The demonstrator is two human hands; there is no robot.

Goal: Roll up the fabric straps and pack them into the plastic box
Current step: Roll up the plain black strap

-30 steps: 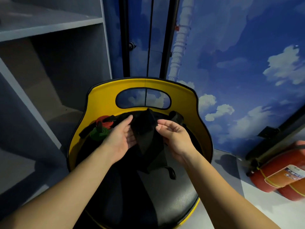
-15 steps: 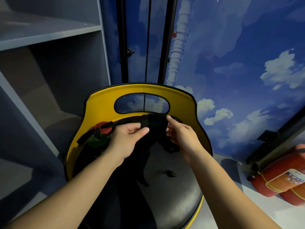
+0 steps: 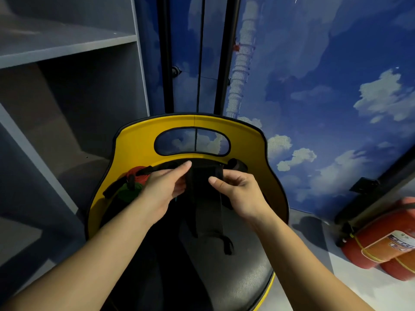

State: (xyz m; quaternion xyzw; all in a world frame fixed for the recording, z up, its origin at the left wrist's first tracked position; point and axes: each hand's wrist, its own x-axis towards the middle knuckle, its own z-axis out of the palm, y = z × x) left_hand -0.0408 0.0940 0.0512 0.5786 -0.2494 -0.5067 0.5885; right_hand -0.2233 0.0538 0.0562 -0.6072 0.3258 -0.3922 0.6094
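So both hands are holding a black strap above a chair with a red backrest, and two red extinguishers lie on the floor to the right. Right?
Not quite: the backrest is yellow, as the head view shows. Both the left hand and right hand do hold the black strap, and the red extinguishers lie right.

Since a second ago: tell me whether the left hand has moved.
Yes. The left hand has shifted right and up along the black strap, toward the middle of the yellow chair back.

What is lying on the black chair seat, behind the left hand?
Behind the left hand, a red roll and a green roll lie on the seat; the hand covers their right sides.
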